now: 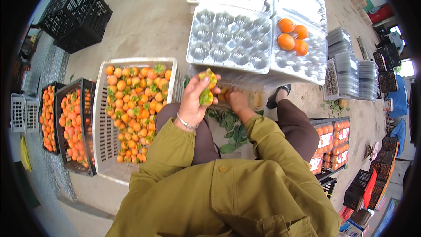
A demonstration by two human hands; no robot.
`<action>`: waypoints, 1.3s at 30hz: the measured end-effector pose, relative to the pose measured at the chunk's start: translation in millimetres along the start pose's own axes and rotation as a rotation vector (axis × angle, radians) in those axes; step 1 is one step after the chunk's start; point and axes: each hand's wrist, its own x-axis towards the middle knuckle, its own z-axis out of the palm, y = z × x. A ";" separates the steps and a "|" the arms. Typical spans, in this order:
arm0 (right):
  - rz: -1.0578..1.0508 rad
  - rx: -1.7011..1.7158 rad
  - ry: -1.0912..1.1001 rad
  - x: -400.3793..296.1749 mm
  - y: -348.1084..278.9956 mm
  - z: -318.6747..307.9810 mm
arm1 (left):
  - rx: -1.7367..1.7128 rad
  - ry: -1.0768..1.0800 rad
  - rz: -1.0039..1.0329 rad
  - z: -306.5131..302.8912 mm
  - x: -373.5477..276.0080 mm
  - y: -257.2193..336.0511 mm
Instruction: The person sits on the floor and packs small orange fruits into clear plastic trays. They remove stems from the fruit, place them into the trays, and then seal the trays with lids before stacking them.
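Observation:
Two orange persimmons (207, 87) with green calyxes are held in my left hand (195, 95), palm up, with a bracelet at the wrist. My right hand (238, 100) reaches low under the edge of the trays, over a container (258, 98) with some orange fruit; its fingers are partly hidden, so its hold cannot be told. Before me stand clear plastic clamshell trays with round cells. The left tray (230, 39) has no fruit in its cells; the right tray (315, 56) holds several persimmons (286, 41) in its upper left cells.
At my left a large white crate (98, 121) holds many persimmons; black crates (88, 131) of fruit stand beyond it. Stacked clear trays (348, 69) are at the right, above a black crate (348, 138) of packed fruit. Green leaves (235, 135) lie between my legs.

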 end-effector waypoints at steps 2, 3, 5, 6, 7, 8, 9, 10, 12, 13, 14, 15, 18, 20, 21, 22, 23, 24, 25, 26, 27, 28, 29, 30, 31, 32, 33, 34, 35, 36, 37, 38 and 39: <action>-0.013 0.014 -0.015 0.7 -0.4 0.0 | 0.002 -0.014 -0.006 5.0 1.1 1.4; -0.018 0.039 -0.019 2.5 0.6 -2.5 | 0.005 -0.015 -0.008 4.4 2.8 0.0; 0.004 0.105 -0.019 -0.3 -4.0 -18.0 | 0.007 -0.010 -0.013 3.2 2.0 -0.1; 0.028 0.147 -0.016 -4.8 -13.1 -38.8 | -0.006 -0.004 -0.007 0.0 2.1 0.1; 0.059 0.187 -0.014 -12.6 -17.8 -59.4 | -0.022 -0.002 -0.007 -2.7 2.3 -1.7; 0.021 0.250 0.043 -21.9 -16.9 -74.6 | -0.038 0.001 -0.014 -2.2 1.8 -2.7; -0.038 0.290 0.084 -28.7 -16.1 -96.8 | -0.053 -0.002 -0.026 1.6 1.0 -0.3; -0.097 0.331 0.120 -40.2 -18.3 -123.0 | -0.079 -0.021 -0.037 3.1 0.0 0.7; -0.211 0.448 0.248 -65.3 -27.1 -185.0 | -0.068 -0.016 -0.053 4.6 -1.7 2.1; -0.268 0.524 0.341 -75.9 -31.3 -220.0 | -0.043 -0.012 -0.040 6.5 -4.4 2.4; -0.293 0.526 0.419 -85.9 -29.9 -252.2 | -0.021 -0.014 -0.029 9.8 -6.1 1.9; -0.325 0.532 0.494 -93.2 -25.5 -281.1 | 0.002 -0.010 -0.014 11.6 -8.5 2.1; -0.221 0.425 0.679 -91.5 8.4 -348.6 | -0.033 -0.072 -0.063 -0.7 -8.8 0.3; -0.146 0.357 0.763 -71.7 43.5 -374.5 | -0.052 -0.131 -0.094 -5.8 -2.1 -4.7; -0.092 0.344 0.764 -61.5 58.2 -381.5 | -0.054 -0.145 -0.103 -2.6 -1.6 -4.8; -0.067 0.321 0.754 -53.0 71.9 -386.2 | -0.057 -0.163 -0.114 2.3 0.2 -5.2; -0.049 0.308 0.738 -41.1 84.8 -384.4 | -0.058 -0.169 -0.119 4.2 0.5 -5.3; -0.032 0.294 0.722 -32.2 94.7 -382.7 | -0.042 -0.177 -0.127 5.7 1.8 -5.3; -0.040 0.251 0.689 -23.6 101.2 -379.4 | -0.027 -0.179 -0.133 4.9 2.5 -4.8; -0.047 0.207 0.658 -16.4 107.2 -377.0 | -0.012 -0.183 -0.139 4.9 3.9 -4.5; -0.058 0.167 0.621 -10.3 106.0 -373.0 | -0.004 -0.189 -0.137 3.5 1.8 -3.2; -0.041 0.108 0.585 -5.1 104.3 -368.8 | 0.005 -0.196 -0.136 4.1 -0.2 -2.0; -0.069 0.084 0.602 -1.3 104.0 -368.3 | 0.014 -0.204 -0.134 5.4 -1.5 -1.1; -0.104 0.068 0.609 2.1 98.3 -366.8 | 0.038 -0.207 -0.104 4.1 -5.3 0.2; -0.130 0.053 0.609 1.3 93.4 -363.3 | 0.060 -0.209 -0.086 3.1 -5.8 -1.4; -0.221 -0.094 0.687 -5.5 92.3 -369.4 | 0.083 -0.210 -0.067 3.3 -3.6 -3.4; -0.229 -0.088 0.809 -14.9 83.9 -371.6 | 0.152 -0.217 -0.031 2.8 0.1 -7.8; -0.185 0.037 0.818 -26.6 63.3 -371.7 | 0.219 -0.221 0.000 5.9 1.3 -9.9; -0.139 0.155 0.824 -41.8 42.1 -371.3 | 0.311 -0.192 0.036 12.3 -0.6 -11.1; -0.154 0.296 0.727 -55.7 20.7 -363.0 | 0.363 -0.205 0.123 12.4 0.8 -15.4; -0.160 0.426 0.634 -68.5 0.0 -350.8 | 0.397 -0.226 0.171 13.2 1.0 -17.5; -0.278 0.472 0.533 -70.2 -15.9 -326.2 | 0.462 -0.220 0.255 11.7 -3.9 -17.0; -0.332 0.528 0.412 -74.9 -38.0 -303.5 | 0.527 -0.226 0.339 10.4 -6.1 -17.9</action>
